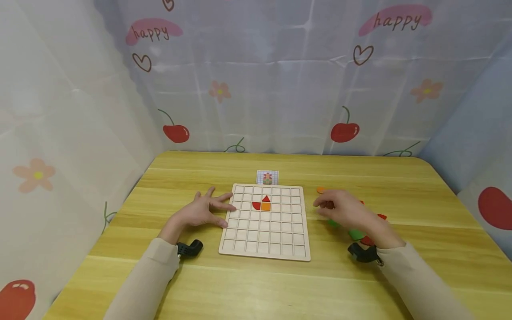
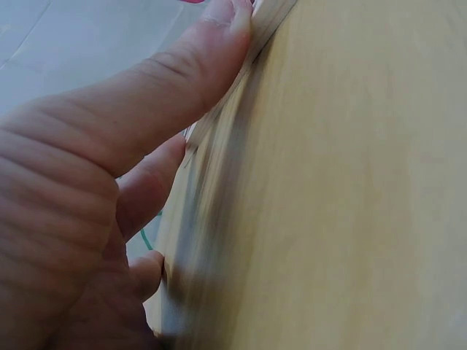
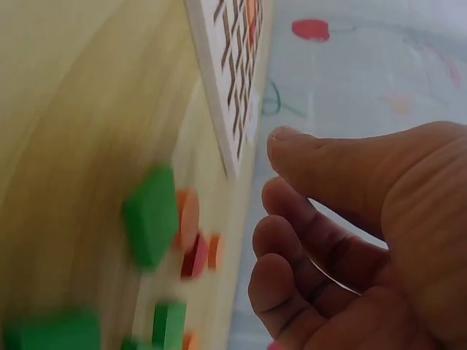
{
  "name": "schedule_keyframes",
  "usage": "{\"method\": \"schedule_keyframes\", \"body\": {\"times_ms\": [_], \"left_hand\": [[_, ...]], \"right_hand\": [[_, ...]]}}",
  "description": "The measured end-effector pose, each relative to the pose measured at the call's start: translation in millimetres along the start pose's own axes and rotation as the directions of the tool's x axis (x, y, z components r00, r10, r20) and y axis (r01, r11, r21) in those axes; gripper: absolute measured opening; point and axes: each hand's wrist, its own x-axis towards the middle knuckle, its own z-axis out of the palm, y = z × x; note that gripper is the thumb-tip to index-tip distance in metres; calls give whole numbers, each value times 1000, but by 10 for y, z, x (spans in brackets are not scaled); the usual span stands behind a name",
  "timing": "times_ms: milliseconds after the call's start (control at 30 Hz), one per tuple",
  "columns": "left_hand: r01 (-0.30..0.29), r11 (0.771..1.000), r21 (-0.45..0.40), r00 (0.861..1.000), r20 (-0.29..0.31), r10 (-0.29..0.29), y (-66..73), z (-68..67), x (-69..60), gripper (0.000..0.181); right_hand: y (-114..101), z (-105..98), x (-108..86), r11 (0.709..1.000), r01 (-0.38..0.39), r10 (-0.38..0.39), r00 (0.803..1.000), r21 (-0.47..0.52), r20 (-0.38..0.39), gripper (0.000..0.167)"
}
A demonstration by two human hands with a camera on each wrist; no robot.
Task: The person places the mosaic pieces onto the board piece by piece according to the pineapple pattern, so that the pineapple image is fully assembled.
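Observation:
A pale wooden grid board (image 1: 264,244) lies on the table. In its upper part are a red triangle (image 1: 266,199), a red quarter-circle piece (image 1: 257,205) and an orange square (image 1: 266,206). My left hand (image 1: 203,210) has its fingers spread and touches the board's left edge; in the left wrist view its thumb (image 2: 197,73) rests against that edge. To the right of the board, my right hand (image 1: 342,208) hovers over loose coloured pieces, with its fingers loosely bent. The right wrist view shows nothing between its thumb and fingers.
A small pattern card (image 1: 267,177) lies at the board's far edge. Around my right hand are an orange round piece (image 1: 321,190), a green piece (image 1: 356,234), a red piece (image 1: 367,241) and others partly hidden. A printed curtain (image 1: 260,111) hangs behind the table (image 1: 256,284).

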Motion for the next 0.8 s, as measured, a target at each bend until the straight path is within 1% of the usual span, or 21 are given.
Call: {"method": "schedule_keyframes", "body": {"times_ms": [200, 300, 433, 500, 567, 733, 800], "left_hand": [[2, 1000, 0, 1000, 4, -2, 3, -2, -1, 50], [1, 1000, 4, 1000, 0, -1, 0, -2, -2, 51], [0, 1000, 3, 1000, -3, 0, 9, -5, 0, 50], [-1, 1000, 6, 1000, 0, 1, 10, -5, 1, 50], [-1, 1000, 7, 1000, 2, 1, 8, -3, 2, 51], [-7, 1000, 14, 1000, -2, 7, -3, 1, 1, 51], [-10, 1000, 14, 1000, -3, 10, -3, 3, 3, 51]], "right_hand": [[285, -230, -263, 1000, -9, 8, 998, -13, -57, 19], [419, -350, -385, 1000, -22, 21, 997, -16, -70, 20], [589, -480, -538, 997, -74, 73, 995, -17, -67, 22], [674, -523, -605, 994, -101, 98, 993, -39, -64, 23], [755, -551, -666, 992, -111, 108, 992, -54, -59, 25], [917, -580, -775, 991, -70, 65, 997, -114, -48, 26], [962, -582, -800, 987, -74, 69, 997, -144, -33, 25]]}}
